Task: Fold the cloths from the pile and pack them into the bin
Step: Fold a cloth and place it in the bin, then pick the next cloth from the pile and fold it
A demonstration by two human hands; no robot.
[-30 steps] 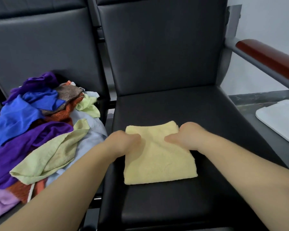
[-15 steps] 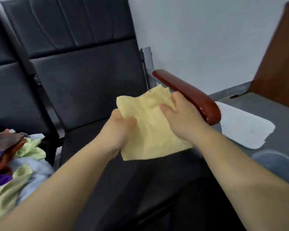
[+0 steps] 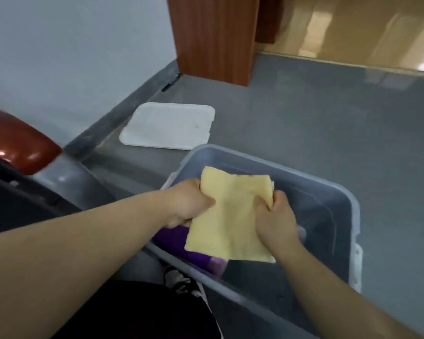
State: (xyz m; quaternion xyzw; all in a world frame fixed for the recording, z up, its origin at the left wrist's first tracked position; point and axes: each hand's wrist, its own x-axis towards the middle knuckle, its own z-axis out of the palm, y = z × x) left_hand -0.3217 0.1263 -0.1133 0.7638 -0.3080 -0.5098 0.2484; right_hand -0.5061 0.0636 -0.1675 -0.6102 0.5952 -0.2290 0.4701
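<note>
Here, both hands held the folded yellow cloth (image 3: pixel 233 216) over the see-through bin (image 3: pixel 355 209). The left hand (image 3: pixel 189 204) gripped the cloth's left edge, thumb on top and fingers curled under. The right hand (image 3: pixel 275 216) gripped the right edge the same way. One hand on each side probably kept the fold flat, so it would not fall open on the way down.

The cloth was above a purple cloth (image 3: pixel 176 243) that lay in the near corner of the bin. It looked ready to go on top and make a neat stack. I could not tell if the two touched.

The white lid (image 3: pixel 169 126) lay on the grey floor behind the bin, likely put there so the bin was open for packing.

No words, brand or label could be read on anything. A few little marks on the cloth's far edge were too small to tell.
</note>
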